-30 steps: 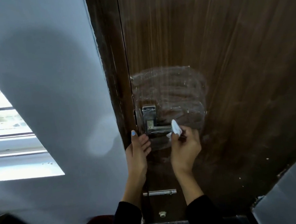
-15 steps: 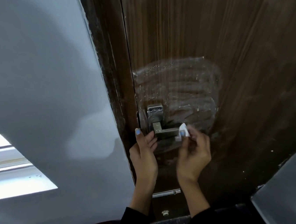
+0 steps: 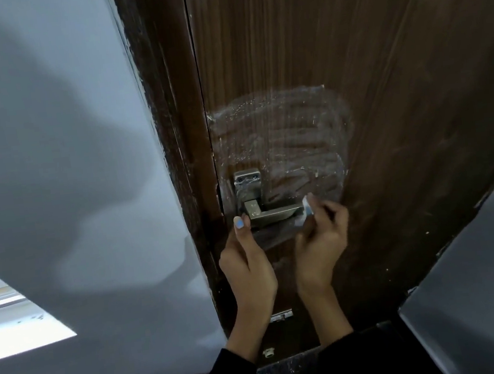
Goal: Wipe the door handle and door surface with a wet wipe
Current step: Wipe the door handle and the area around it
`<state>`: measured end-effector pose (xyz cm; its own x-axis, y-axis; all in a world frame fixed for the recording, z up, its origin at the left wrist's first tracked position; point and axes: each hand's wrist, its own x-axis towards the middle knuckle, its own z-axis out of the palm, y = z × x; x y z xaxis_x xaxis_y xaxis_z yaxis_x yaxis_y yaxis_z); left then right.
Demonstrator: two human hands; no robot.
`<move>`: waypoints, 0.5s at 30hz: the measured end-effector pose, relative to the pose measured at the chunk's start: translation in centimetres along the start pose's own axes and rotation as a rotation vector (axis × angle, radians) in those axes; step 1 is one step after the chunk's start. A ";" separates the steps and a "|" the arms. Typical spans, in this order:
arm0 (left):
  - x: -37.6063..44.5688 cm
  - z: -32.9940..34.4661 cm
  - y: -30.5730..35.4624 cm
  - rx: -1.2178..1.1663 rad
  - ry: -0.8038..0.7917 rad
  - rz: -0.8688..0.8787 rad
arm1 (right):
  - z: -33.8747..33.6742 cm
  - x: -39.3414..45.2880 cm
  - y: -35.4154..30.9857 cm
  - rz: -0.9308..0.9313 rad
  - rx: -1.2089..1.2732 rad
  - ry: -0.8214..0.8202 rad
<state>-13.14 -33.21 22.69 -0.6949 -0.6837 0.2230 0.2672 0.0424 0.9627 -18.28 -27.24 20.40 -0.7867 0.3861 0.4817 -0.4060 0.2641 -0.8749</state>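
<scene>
Dark wood-grain door (image 3: 346,39), smeared in a hazy, streaked oval above the square-edged brushed-metal handle (image 3: 270,213). Right hand (image 3: 318,240) pinched shut on a small crumpled white wet wipe (image 3: 306,208), pressed to the lever's free end. Left hand (image 3: 247,263) uncurled beside the lever's base — holding nothing, thumb up by the door frame (image 3: 176,163). Smooth grey wall (image 3: 52,146) left; bare door surface right and above.

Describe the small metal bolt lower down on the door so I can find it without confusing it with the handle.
On the brown door, go down from the lever handle between the two forearms. The bolt is a short, pale, horizontal metal bar near the door's left edge. Unlike the handle, no hand touches it.
</scene>
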 end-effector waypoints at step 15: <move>0.4 0.1 -1.1 -0.104 0.069 -0.050 | 0.9 0.1 -5.3 -0.294 -0.633 -0.472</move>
<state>-13.79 -33.50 21.70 -0.6623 -0.7319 0.1601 0.3034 -0.0666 0.9505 -16.59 -29.36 25.05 -0.8584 -0.1489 0.4909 -0.3986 0.7960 -0.4556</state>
